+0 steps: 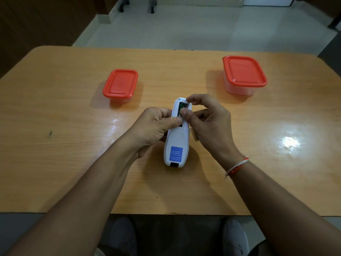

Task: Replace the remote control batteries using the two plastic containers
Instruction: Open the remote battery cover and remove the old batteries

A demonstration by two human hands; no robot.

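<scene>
Glossy wooden table (73,145) – pale tiled floor (175,24) (chair castors (120,9)).

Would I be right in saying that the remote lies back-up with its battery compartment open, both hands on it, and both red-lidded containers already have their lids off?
Not quite: the head view shows both containers, the smaller and the larger, with lids on. The remote lies back-up, battery compartment open, left hand and right hand on it.
</scene>
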